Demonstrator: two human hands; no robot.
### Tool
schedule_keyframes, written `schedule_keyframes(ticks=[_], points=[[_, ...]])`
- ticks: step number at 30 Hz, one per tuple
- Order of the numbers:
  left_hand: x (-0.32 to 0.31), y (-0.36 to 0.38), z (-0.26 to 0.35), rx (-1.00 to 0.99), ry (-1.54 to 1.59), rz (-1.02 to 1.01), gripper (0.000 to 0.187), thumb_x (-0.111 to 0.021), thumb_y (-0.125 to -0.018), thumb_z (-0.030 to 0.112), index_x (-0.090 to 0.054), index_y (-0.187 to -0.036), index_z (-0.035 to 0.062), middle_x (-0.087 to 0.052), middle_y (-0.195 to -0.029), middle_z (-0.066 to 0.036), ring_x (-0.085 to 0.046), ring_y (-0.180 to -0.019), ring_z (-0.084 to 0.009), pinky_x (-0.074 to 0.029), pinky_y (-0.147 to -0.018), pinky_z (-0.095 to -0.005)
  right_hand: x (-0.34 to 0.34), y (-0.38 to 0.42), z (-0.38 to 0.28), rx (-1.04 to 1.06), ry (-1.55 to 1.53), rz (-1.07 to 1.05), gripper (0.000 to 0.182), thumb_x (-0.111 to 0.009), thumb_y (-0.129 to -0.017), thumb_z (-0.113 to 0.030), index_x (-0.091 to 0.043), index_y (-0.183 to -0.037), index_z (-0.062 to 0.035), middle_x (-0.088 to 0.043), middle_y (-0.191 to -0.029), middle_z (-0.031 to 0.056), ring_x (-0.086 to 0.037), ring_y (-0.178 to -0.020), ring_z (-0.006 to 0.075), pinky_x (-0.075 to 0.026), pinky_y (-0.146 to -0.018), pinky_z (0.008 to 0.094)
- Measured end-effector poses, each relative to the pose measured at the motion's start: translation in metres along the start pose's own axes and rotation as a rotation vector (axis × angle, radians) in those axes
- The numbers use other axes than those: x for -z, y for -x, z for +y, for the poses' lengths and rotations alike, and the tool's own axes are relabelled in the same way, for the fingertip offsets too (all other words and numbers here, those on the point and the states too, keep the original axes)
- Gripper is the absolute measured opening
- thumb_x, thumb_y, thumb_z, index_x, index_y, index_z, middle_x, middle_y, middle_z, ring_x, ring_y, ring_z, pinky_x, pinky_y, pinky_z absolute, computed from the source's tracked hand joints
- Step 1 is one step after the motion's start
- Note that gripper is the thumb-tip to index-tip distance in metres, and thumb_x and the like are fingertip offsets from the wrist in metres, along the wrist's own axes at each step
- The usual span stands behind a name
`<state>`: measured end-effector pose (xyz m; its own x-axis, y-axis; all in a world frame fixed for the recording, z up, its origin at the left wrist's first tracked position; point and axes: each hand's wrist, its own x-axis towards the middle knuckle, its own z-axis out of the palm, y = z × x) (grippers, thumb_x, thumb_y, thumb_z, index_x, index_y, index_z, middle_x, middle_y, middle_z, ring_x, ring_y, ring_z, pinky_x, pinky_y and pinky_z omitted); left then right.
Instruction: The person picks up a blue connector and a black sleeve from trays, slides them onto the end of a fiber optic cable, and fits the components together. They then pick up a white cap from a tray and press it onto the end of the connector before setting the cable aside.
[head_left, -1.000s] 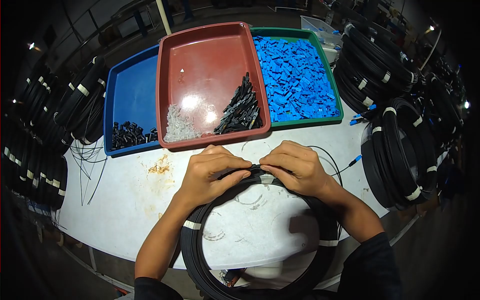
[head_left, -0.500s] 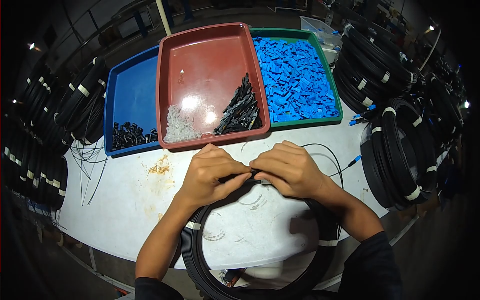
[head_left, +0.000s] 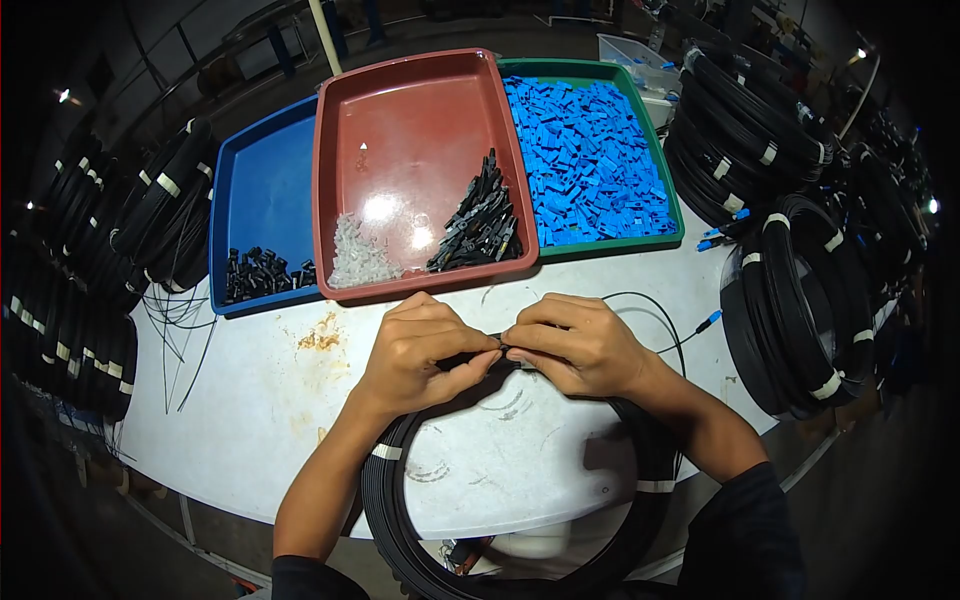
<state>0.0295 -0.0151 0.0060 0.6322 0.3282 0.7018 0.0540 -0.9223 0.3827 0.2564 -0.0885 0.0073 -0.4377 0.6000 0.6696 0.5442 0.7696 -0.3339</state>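
Note:
My left hand (head_left: 425, 350) and my right hand (head_left: 575, 345) meet fingertip to fingertip over the far side of a black cable coil (head_left: 382, 480). Both are closed in a pinch around a small dark piece (head_left: 504, 346), mostly covered by the fingers, so its kind does not show. The coil is bound with white tape and reaches over the table's front edge. To the right of my right hand, a thin black cable loops across the table and ends in a blue connector (head_left: 709, 322).
Beyond my hands stand a blue tray (head_left: 262, 170) with black parts, a red tray (head_left: 420, 110) with clear and black pieces, and a green tray (head_left: 672, 190) full of blue pieces. Cable coils (head_left: 800, 300) crowd the right; more coils (head_left: 165, 215) are stacked left.
My hands stay pinched together in nearly the same place, with the right fingers shifted slightly. The coil and trays look unmoved apart from a slight camera shift.

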Motion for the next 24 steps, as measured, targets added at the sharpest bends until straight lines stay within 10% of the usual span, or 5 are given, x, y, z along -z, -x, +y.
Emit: schedule_keyframes(ticks=[24], points=[[0.0019, 0.0005, 0.0035, 0.199, 0.071, 0.049, 0.014, -0.078, -0.08, 0.008, -0.078, -0.093, 0.0039, -0.076, -0.083, -0.009, -0.069, -0.071, -0.0198, -0.049, -0.07, -0.0319, 0.0019, -0.0003, 0.0005, -0.072, -0.065, -0.005, 0.012, -0.075, -0.084, -0.004, -0.07, -0.095, -0.0015, -0.066, -0.089, 0.0107, -0.067, -0.076, 0.0278, -0.055, -0.068, 0.0367]])
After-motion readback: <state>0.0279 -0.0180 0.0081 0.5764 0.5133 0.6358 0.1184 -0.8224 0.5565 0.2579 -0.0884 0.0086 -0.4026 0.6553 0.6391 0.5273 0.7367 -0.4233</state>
